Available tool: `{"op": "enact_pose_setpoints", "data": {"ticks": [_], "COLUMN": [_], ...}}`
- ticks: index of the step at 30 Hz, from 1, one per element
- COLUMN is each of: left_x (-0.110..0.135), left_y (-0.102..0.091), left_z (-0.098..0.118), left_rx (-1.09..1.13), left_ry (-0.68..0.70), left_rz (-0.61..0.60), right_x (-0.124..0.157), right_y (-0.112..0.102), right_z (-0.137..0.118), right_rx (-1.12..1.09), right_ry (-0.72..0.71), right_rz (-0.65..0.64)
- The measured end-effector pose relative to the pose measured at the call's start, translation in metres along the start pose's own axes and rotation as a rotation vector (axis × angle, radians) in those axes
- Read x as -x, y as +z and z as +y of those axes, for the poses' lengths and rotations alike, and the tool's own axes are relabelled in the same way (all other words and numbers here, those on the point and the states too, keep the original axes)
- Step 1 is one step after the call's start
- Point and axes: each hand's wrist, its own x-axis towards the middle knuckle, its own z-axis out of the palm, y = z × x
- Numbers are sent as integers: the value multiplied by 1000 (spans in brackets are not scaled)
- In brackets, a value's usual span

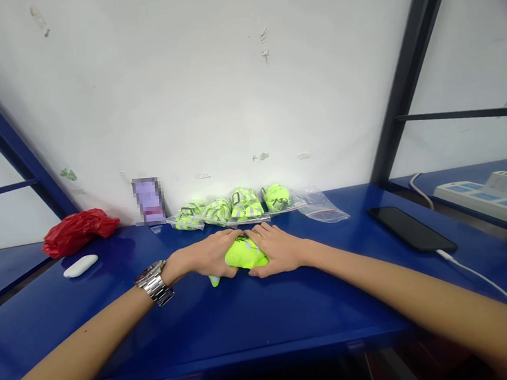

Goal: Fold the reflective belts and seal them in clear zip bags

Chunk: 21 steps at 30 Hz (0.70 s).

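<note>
Both hands press around a bundled neon-yellow reflective vest [245,254] on the blue table. My left hand [212,253], with a metal watch at the wrist, wraps its left side. On the right side my right hand [279,248] closes over it, fingers curled across the top. A small end of the yellow fabric pokes out below my left hand. Behind the hands, several clear zip bags hold similar bundles, among them a bagged vest [246,203] and another bagged vest [277,197]. To their right lies a flat clear zip bag [323,207].
At the left are a crumpled red plastic bag [80,230] and a white oval case [81,266]. A blurred-out phone [149,200] leans on the wall. A black phone [411,228] on a white cable and a power strip [485,198] lie right. The blue table [246,325] ends nearby in front.
</note>
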Motion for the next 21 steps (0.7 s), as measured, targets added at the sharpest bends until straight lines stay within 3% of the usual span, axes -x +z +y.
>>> {"op": "enact_pose_setpoints", "data": {"ticks": [8, 12, 16, 21], "left_x": [2, 4, 1, -5], "left_y": [21, 26, 31, 24], "left_z": [-3, -3, -2, 11], "left_rx": [23, 98, 160, 209], "left_ry": [19, -40, -59, -53], "left_rz": [281, 344, 436, 601], "right_x": [0, 1, 1, 0], "right_y": [1, 1, 4, -1], "right_z": [2, 3, 3, 7], "right_rx": [-98, -150, -206, -344], "right_ry": [13, 90, 176, 154], "right_rz": [4, 0, 118, 369]}}
